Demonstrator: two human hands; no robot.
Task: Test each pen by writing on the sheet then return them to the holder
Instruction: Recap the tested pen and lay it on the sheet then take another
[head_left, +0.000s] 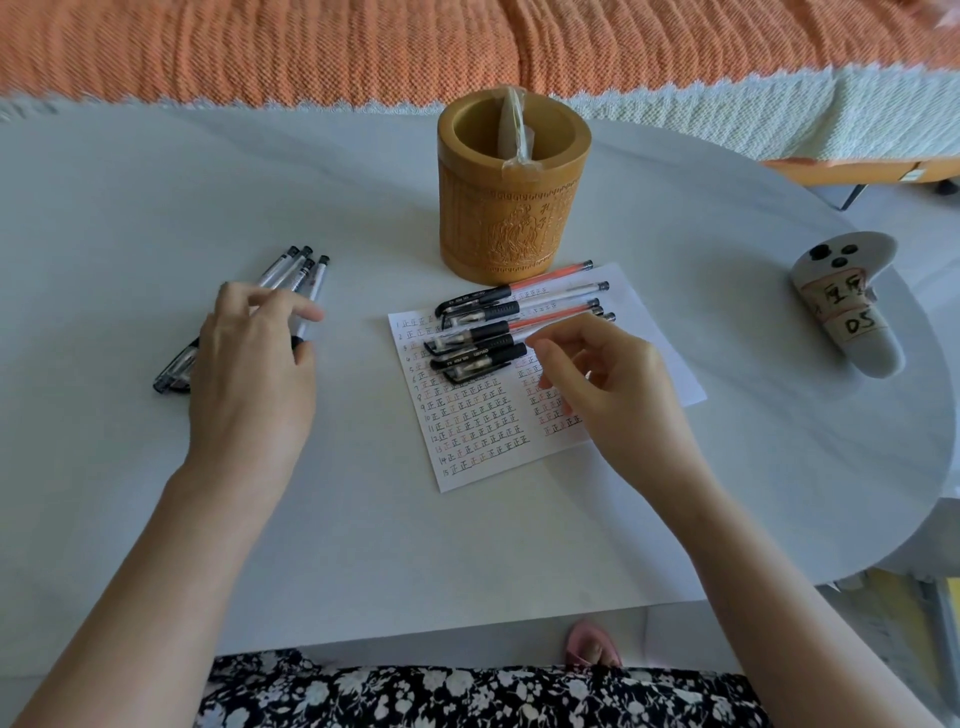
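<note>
A carved bamboo pen holder (511, 218) stands at the back middle of the white table. Just in front of it lies the paper sheet (483, 436), covered with rows of written marks. Several capped gel pens (475, 332) lie side by side across the sheet's top. My right hand (613, 379) hovers over the sheet's right half, thumb and forefinger pinching the clear barrel of one of those pens. To the left, a second bunch of pens (298, 270) lies on the table. My left hand (254, 358) lies over this bunch with fingers curled round it.
A clear plastic-wrapped item (514, 124) sticks out of the holder. A white controller-like object with taped labels (847, 306) lies near the table's right edge. An orange blanket (363, 47) runs behind the table. The rounded table edge (909, 467) curves in at the right.
</note>
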